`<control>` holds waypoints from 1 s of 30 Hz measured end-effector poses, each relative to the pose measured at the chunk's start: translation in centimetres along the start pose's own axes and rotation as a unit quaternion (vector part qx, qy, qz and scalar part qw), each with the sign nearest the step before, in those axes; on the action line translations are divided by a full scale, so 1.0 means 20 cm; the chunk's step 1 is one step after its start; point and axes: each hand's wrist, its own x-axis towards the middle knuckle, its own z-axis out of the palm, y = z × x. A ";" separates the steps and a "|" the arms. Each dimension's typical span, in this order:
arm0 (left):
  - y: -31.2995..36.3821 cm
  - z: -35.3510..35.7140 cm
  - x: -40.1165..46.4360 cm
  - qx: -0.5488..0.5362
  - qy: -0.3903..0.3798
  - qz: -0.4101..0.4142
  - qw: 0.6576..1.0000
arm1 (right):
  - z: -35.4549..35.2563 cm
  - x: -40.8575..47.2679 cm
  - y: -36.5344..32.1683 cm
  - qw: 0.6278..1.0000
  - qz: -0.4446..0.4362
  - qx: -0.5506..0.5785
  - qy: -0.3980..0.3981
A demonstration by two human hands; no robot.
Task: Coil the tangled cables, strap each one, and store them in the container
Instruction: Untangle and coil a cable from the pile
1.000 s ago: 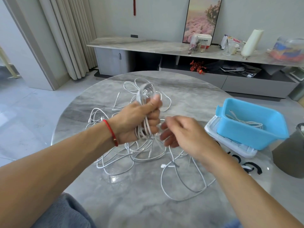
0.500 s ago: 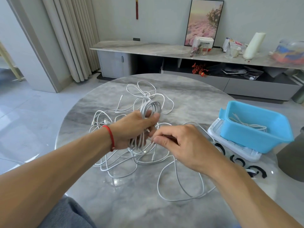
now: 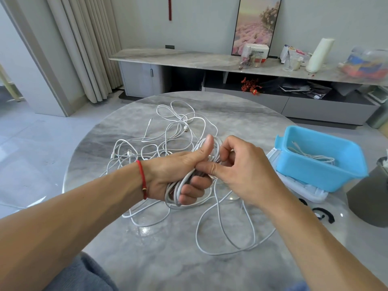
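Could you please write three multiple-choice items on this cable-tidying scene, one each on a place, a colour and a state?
1. Where do the black straps lie?
A. In the container
B. On the table, in front of the container
C. On the sideboard

2. What colour is the container?
A. Blue
B. Red
C. Grey

3. What is the left hand doing?
A. Resting flat on the table
B. Hanging idle
C. Gripping a coil of white cable

Answers:
1. B, they lie on the table nearer the camera.
2. A, its walls are light blue.
3. C, fingers curl round the loops.
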 end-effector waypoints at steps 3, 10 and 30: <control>0.01 -0.03 -0.04 0.056 -0.026 0.002 0.998 | -0.06 -0.01 0.00 0.987 0.017 0.122 -0.107; -0.02 -0.07 -0.04 0.179 0.072 -0.028 0.981 | -0.14 -0.03 0.02 0.978 0.041 -0.029 -0.205; -0.03 0.00 0.02 0.122 0.039 0.054 0.990 | -0.04 -0.02 0.03 0.991 -0.003 0.127 0.044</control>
